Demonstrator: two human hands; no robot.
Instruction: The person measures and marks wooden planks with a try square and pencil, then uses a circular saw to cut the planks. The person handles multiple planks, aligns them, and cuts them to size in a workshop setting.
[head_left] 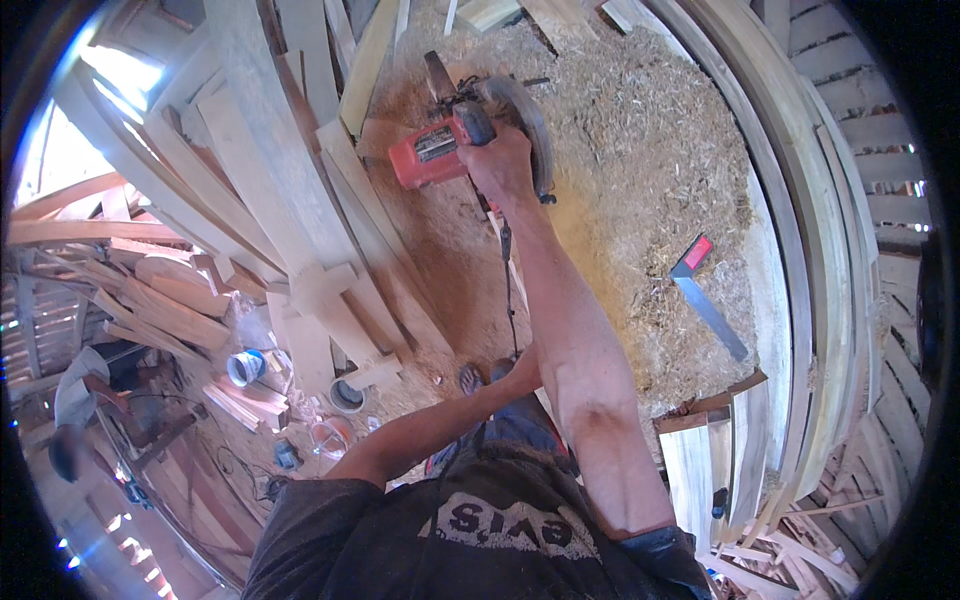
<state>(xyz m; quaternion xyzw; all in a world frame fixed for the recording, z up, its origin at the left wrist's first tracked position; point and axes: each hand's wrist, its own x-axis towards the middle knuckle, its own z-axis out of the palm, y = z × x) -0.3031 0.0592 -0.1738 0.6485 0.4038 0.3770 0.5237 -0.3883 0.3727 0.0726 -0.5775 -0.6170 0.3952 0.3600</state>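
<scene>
My right hand is wrapped round the rear handle of a red and black circular saw, arm stretched out ahead. The saw's motor points left and its blade guard is on the right side, over wood covered in sawdust. A dark power cord hangs from the saw toward my feet. My left forearm crosses in front of my body and passes behind the right forearm, which hides the left hand and its fingers. To the right, a try square with a red-marked handle lies on the shavings.
Long planks lean on the left, and more boards curve along the right. Short wood pieces stand at the lower right. On the floor are a blue-and-white can and a grey bucket. Another person bends at far left.
</scene>
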